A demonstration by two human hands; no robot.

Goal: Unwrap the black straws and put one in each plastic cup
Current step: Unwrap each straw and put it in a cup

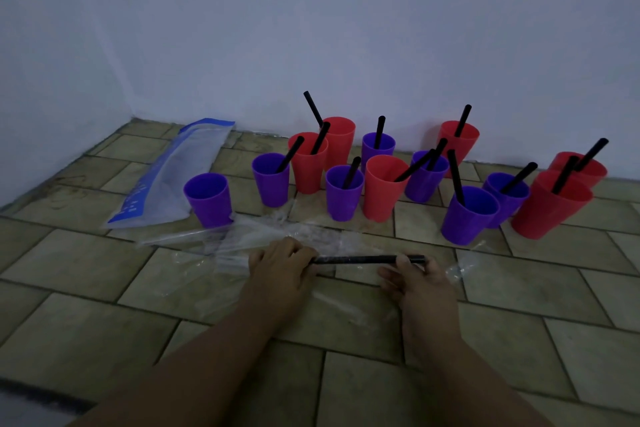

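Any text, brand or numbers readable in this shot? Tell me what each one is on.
Nothing can be read.
Straw bag: small white marks on its blue strip, too blurred to read.
Cups, e.g. the empty purple cup: no print visible.
Straw held in the left hand and right hand: plain black, no marking.
Clear wrappers on the floor: no print visible.

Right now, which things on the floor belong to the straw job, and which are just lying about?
Job:
- black straw, held by left hand and right hand
- empty purple cup
- cups already holding straws, e.g. red cup

Lying about:
- blue-and-clear bag
- loose clear wrappers
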